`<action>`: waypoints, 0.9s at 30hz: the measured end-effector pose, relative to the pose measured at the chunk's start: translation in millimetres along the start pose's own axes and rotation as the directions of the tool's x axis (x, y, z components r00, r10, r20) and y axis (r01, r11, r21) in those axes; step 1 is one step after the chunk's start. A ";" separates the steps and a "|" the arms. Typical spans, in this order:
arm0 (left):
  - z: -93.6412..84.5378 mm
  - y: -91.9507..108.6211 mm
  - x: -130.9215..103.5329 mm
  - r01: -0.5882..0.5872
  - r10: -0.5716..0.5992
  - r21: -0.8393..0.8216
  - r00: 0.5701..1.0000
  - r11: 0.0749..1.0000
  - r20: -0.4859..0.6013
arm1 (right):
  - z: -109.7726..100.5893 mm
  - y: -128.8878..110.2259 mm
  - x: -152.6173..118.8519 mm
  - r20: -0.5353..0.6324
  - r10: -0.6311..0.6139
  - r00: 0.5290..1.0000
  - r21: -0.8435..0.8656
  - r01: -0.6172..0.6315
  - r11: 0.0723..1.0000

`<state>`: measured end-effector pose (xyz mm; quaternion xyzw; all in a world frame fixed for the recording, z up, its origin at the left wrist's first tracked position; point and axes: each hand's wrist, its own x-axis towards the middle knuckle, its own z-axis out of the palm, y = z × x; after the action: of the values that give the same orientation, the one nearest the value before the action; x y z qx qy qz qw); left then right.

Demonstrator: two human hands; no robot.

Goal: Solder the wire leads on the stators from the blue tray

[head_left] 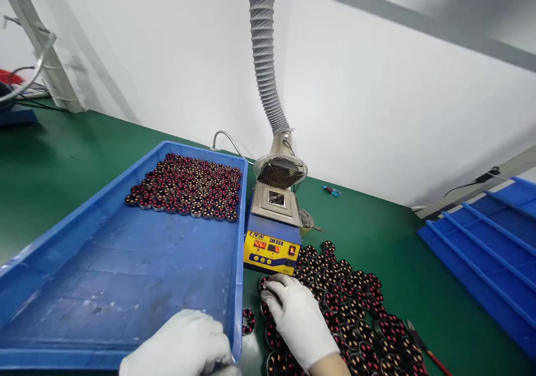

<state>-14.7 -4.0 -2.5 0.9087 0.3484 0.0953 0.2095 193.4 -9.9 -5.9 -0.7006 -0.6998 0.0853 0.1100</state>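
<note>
My right hand [298, 320], in a white glove, has its fingers curled at a small round motor stator [264, 282] with black and red windings, just in front of the solder pot [272, 242]. My left hand [180, 345], also in a white glove, is closed over the front right corner of the blue tray [125, 275]; its fingertips are hidden, and what they hold cannot be made out. Between the hands a single stator [248, 321] lies on the green table. Many loose stators [352, 303] spread around and beyond my right hand.
Inside the tray, rows of stators [192, 189] fill the back part. A fume hood [280, 169] on a ribbed duct [266, 57] hangs over the pot. Red-handled pliers [427, 348] and a blue cutter [331, 190] lie on the table [364, 225]. Another blue tray [481, 253] leans at right.
</note>
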 end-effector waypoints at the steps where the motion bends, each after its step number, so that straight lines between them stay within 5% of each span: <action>1: -2.4 4.2 -0.3 0.034 -0.034 0.012 0.999 0.999 -0.008 | 3.3 -4.8 2.4 0.014 0.031 0.999 -0.045 -0.031 0.999; 5: -9.1 14.0 -1.8 0.110 -0.109 0.027 0.993 0.994 -0.035 | 19.2 -14.2 9.0 -0.076 0.076 0.994 -0.081 -0.082 0.993; 10: -22.6 12.0 2.7 0.019 -0.019 0.019 0.999 1.000 -0.033 | 28.9 -12.5 8.1 -0.205 0.017 0.979 0.095 0.003 0.995; 13: -44.2 5.6 8.5 -0.031 0.031 0.000 0.998 1.000 -0.046 | 9.9 -6.4 11.7 -0.281 -0.025 0.959 0.295 0.111 0.949; 16: -77.3 8.4 19.2 -0.002 0.004 0.009 0.979 1.000 -0.206 | -24.5 0.4 23.8 -0.367 -0.034 0.930 0.439 0.205 0.875; 20: -109.1 36.5 40.3 -0.182 0.102 -0.128 0.877 0.975 -0.469 | -63.1 -6.7 34.4 -0.587 0.025 0.809 0.600 0.414 0.685; 23: -106.2 58.6 57.1 -0.335 0.172 -0.153 0.762 0.930 -0.624 | -72.2 -24.9 29.6 -0.717 0.110 0.689 0.644 0.593 0.484; 25: -97.5 65.2 66.7 -0.381 0.199 -0.108 0.681 0.918 -0.705 | -73.7 -35.9 23.3 -0.732 0.102 0.673 0.623 0.602 0.499; 27: -90.4 65.4 72.5 -0.413 0.213 -0.101 0.645 0.905 -0.734 | -77.1 -41.9 16.8 -0.724 0.095 0.684 0.622 0.586 0.520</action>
<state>48.8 29.4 109.5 0.8122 0.2221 0.5162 0.1567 174.3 4.0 80.3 -0.4260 -0.5822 0.1190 0.6822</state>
